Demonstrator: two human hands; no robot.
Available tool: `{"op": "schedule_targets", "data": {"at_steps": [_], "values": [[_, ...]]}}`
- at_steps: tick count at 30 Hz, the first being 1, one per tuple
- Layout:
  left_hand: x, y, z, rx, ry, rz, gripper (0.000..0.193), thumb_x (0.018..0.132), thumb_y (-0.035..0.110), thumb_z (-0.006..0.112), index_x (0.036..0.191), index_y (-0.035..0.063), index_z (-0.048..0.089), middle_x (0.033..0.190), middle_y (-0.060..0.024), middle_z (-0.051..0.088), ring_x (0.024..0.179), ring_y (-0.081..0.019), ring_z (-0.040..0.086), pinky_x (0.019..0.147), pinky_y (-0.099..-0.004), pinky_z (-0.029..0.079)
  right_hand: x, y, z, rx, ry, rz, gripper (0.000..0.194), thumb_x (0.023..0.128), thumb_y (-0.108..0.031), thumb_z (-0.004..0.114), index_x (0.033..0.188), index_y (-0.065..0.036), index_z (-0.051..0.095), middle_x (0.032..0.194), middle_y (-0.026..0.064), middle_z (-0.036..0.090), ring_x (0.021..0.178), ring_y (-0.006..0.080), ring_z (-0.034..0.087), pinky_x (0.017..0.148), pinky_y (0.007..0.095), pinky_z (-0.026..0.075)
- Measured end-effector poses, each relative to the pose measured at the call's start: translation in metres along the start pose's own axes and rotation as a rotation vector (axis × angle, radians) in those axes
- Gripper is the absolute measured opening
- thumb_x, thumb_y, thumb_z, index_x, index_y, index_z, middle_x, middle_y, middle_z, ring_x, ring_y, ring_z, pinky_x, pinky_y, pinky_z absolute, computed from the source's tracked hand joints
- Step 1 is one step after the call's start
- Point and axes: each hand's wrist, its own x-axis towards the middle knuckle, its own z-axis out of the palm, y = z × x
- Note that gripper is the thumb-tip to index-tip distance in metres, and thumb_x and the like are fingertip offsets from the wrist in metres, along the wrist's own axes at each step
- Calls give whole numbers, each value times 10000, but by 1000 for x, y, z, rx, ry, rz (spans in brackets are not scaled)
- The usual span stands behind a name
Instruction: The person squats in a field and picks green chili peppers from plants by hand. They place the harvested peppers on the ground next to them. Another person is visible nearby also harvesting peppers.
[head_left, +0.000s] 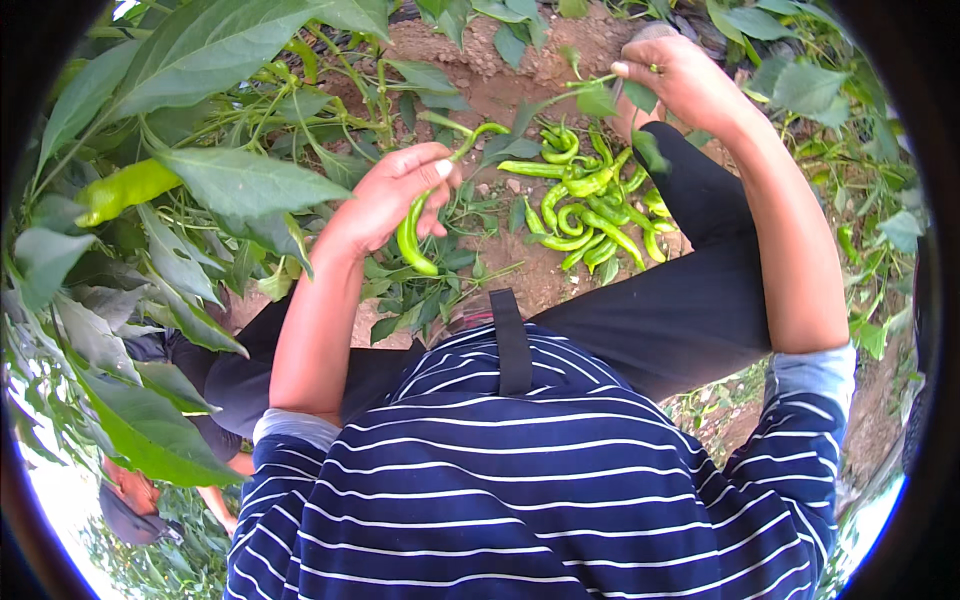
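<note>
My left hand (409, 191) grips a curved green chili pepper (415, 238) near its stem end, the body hanging below my fingers. A second green, curled stem-like piece (487, 131) sticks out above my thumb; whether it belongs to the same pepper I cannot tell. At the upper right, my right hand (667, 71) pinches a thin pepper-plant sprig (592, 90) with small leaves between thumb and fingers. Between my hands a pile of green chili peppers (592, 191), many of them curled, lies on the soil.
Leafy pepper plants (255, 180) crowd the left, one bearing a large light-green pepper (131, 187). More foliage (817, 97) borders the right. My bent leg (660, 315) lies beside the pile. Cut leaves (420, 289) litter the soil. Another person (135, 487) is at the lower left.
</note>
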Motion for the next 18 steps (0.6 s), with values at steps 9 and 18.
{"op": "schedule_targets", "data": {"at_steps": [9,18], "values": [[90,-67,32,-134,140,43,280,962,215,449,1160,39,540,644,-18,477,472,-136,478,514,-306,505,-7,-38,-7,114,153,-259,265,937,-199,533,840,45,496,652,184,468,630,301,576,603,387,433],[153,-128,69,1100,138,155,692,769,387,703,1369,184,423,1419,-192,323,1250,-379,407,1037,-481,350,-9,-70,-23,230,113,-209,256,933,-187,544,821,38,494,625,151,445,587,266,543,556,360,423]]}}
